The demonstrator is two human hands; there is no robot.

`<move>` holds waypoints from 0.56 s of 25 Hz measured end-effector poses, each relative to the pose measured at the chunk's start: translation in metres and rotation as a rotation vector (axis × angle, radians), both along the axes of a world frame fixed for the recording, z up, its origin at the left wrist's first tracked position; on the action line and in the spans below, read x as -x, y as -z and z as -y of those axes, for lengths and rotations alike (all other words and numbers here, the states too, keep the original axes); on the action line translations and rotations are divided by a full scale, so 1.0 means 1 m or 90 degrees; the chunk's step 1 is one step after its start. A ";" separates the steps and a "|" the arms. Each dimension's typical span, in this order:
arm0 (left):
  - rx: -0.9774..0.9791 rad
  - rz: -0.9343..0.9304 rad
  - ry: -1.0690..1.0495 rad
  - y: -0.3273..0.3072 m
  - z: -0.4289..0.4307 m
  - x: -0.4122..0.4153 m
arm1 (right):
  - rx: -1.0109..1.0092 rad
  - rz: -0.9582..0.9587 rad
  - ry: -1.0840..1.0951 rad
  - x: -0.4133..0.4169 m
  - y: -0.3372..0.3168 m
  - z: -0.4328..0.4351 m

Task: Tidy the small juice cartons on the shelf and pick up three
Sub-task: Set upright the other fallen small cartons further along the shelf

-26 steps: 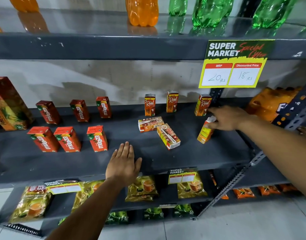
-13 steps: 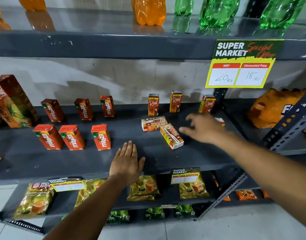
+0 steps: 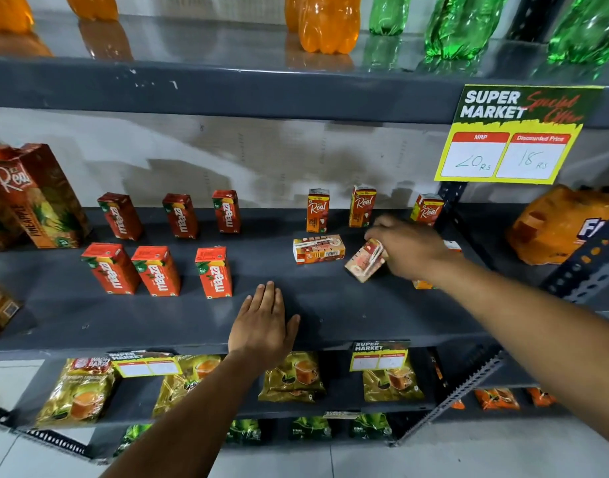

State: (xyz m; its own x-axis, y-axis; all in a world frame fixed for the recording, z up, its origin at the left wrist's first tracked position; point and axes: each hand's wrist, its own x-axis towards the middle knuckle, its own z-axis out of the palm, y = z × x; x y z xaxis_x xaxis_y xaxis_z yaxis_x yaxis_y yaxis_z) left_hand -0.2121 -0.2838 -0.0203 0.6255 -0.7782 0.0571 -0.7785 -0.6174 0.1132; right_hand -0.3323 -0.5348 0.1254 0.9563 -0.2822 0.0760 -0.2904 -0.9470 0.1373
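Small Real juice cartons stand upright at the back of the grey middle shelf (image 3: 330, 305): one (image 3: 317, 211), a second (image 3: 362, 207), a third (image 3: 427, 210). Another Real carton (image 3: 318, 249) lies flat on its side. My right hand (image 3: 408, 250) is shut on a tilted Real carton (image 3: 364, 260), lifted at one end. Behind my right wrist a further carton (image 3: 422, 284) is mostly hidden. My left hand (image 3: 263, 322) rests flat and open on the shelf's front edge. Several red Maaza cartons (image 3: 213, 272) stand in two rows to the left.
A large Real pineapple carton (image 3: 37, 194) stands at the far left. An orange multipack (image 3: 565, 225) lies at the right behind a perforated upright (image 3: 585, 263). A price sign (image 3: 516, 132) hangs from the upper shelf of bottles. Tea packets (image 3: 292, 377) fill the shelf below.
My right hand let go of the carton at the right, moved left and took hold of the carton that lay flat, tipping it up. My left hand has stayed put.
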 end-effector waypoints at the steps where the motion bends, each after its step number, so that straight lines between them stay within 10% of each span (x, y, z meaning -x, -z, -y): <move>1: 0.001 -0.001 0.000 0.000 0.000 0.000 | 0.084 -0.044 -0.074 -0.002 -0.010 0.005; 7: 0.001 -0.002 0.000 0.000 0.000 0.001 | 0.308 -0.199 -0.287 0.000 -0.019 0.015; 14: -0.004 -0.004 -0.002 0.001 0.000 0.000 | 0.070 -0.161 -0.111 0.001 -0.023 0.023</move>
